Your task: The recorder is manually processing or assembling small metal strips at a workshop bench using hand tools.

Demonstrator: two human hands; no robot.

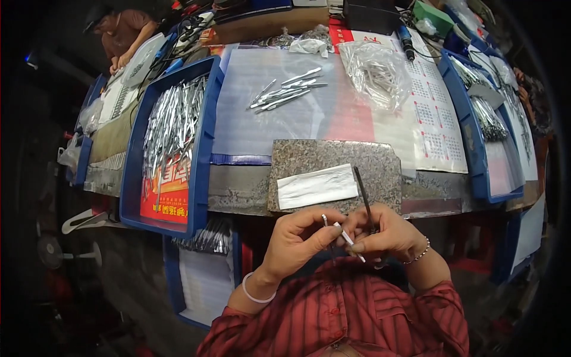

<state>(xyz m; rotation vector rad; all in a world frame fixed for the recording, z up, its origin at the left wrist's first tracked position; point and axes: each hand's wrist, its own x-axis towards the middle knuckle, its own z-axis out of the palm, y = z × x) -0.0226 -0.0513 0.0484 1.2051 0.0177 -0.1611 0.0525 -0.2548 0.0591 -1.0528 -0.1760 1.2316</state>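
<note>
Close to my body, just past the bench's near edge, both my hands are closed in a pinch. My left hand (300, 238) grips a small silvery-white strip (348, 238) between thumb and fingertips. The fingers of my right hand (389, 237) press on the strip's other end. A thin dark rod (363, 193) rises out of my right hand; its lower part is hidden by the fingers. Directly ahead lies a speckled stone slab (333, 153) with a folded white cloth or paper (317, 186) on it. Beyond the slab, several slim silver metal pieces (288, 89) lie loosely piled.
A blue tray (215, 107) full of silver pieces stands left, above another blue tray (238, 262). At right is a blue bin (476, 160) with bundled pieces. A clear plastic bag (377, 74) lies at the back. A co-worker (122, 35) sits far left.
</note>
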